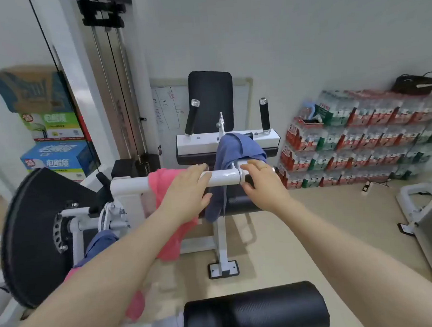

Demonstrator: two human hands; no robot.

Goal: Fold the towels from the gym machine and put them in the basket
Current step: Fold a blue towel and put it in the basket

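Observation:
A blue towel (237, 149) hangs over the gym machine's white bar (221, 177) and the frame behind it. A pink towel (174, 239) is draped over the same bar further left, hanging down behind my left arm. My left hand (186, 193) lies on the bar over the pink towel with fingers fairly straight. My right hand (261, 183) rests on the right end of the bar, beside the blue towel, fingers loosely bent. Another blue towel (101, 243) and pink cloth (136, 307) lie lower left. No basket is in view.
A black roller pad (257, 312) sits at the bottom centre. The black weight disc (29, 238) is at left, the weight stack (119, 93) and stacked cartons (54, 137) behind it. Packs of bottled water (360, 139) line the right wall. Beige floor (315, 233) lies between.

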